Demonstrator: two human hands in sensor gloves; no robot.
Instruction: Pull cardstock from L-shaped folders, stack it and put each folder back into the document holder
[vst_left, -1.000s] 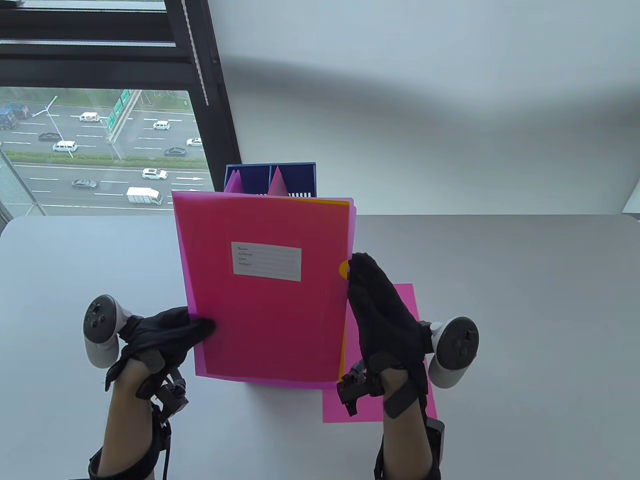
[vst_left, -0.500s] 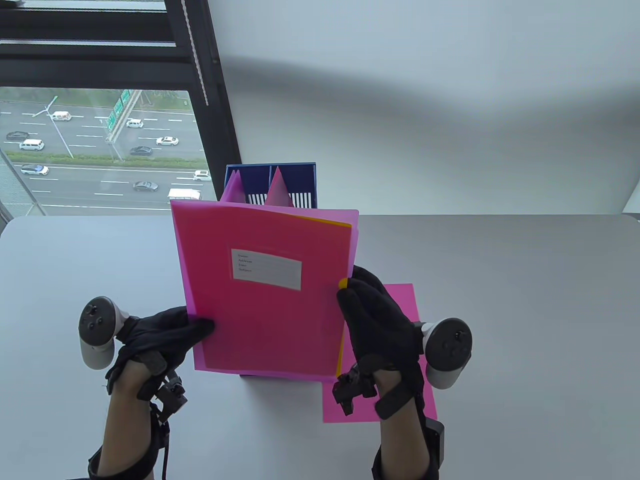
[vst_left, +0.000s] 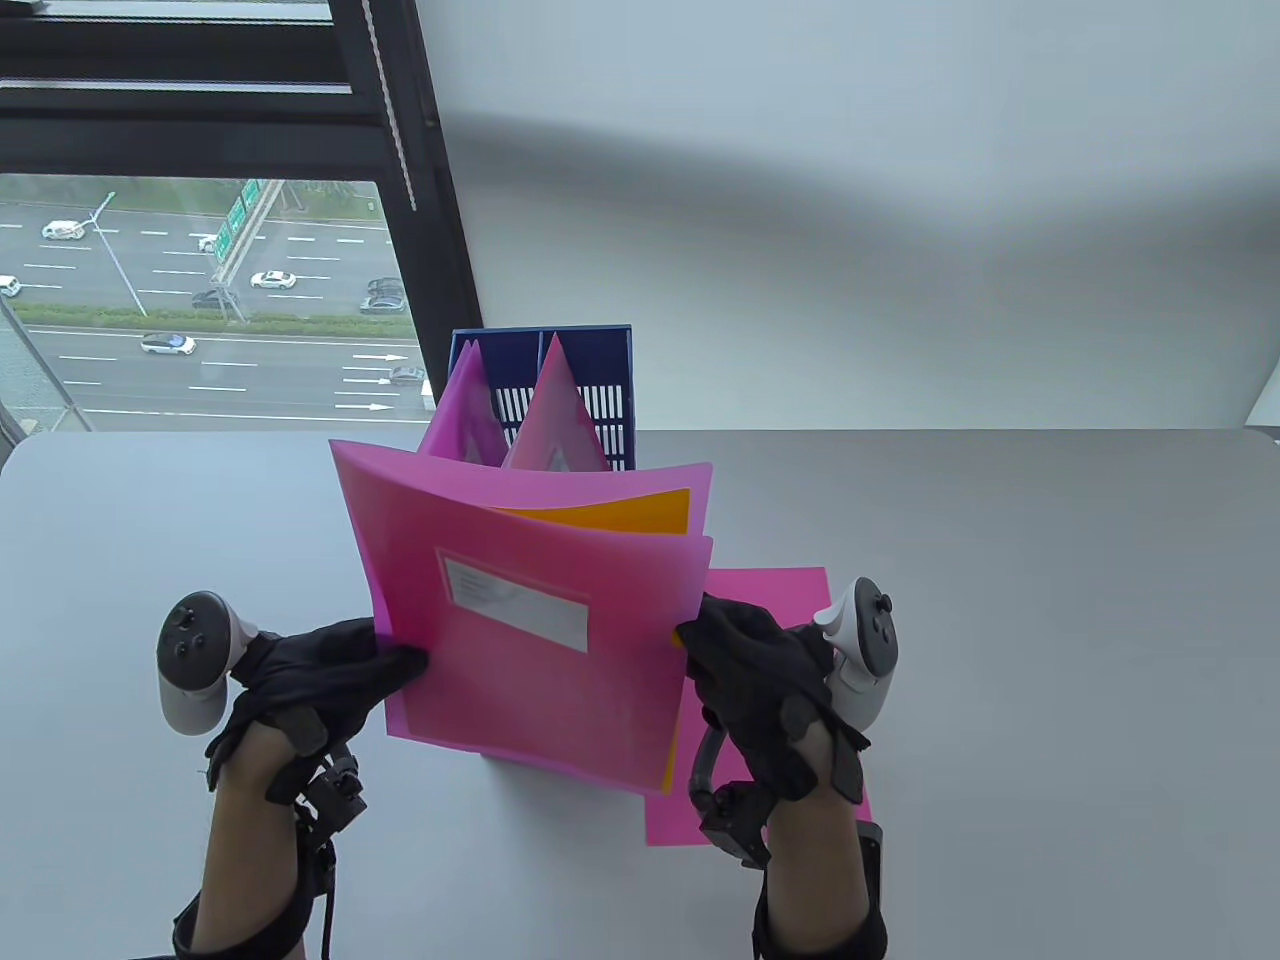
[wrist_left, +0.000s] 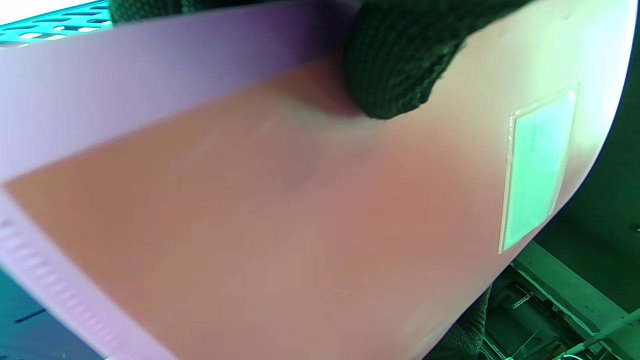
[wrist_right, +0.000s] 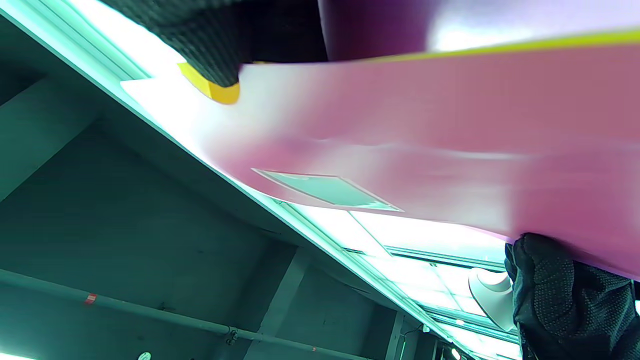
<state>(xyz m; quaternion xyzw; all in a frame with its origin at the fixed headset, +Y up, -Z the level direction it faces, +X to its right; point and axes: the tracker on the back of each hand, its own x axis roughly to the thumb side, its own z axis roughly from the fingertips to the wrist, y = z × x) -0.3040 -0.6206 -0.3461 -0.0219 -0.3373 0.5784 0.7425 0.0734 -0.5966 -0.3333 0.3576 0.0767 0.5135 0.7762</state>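
Note:
A translucent pink L-shaped folder (vst_left: 520, 620) with a white label is held upright above the table. My left hand (vst_left: 340, 670) grips its lower left edge, thumb on the front (wrist_left: 395, 75). My right hand (vst_left: 740, 660) pinches the right edge, where the front flap is peeled forward. Yellow cardstock (vst_left: 630, 512) shows inside the opened top, and a yellow corner (wrist_right: 210, 90) sits at my right fingertips. A pink cardstock sheet (vst_left: 790, 600) lies flat on the table under my right hand. The blue document holder (vst_left: 590, 400) stands behind, with two pink folders (vst_left: 550, 420) in it.
The grey table (vst_left: 1000, 600) stretches to the right and left of the hands. A window (vst_left: 200, 290) with a dark frame sits at the back left, a pale wall behind the holder.
The folder has tilted and dropped a little. Its front flap has been bent forward, uncovering the yellow cardstock. My right hand slid down the right edge and curled onto it.

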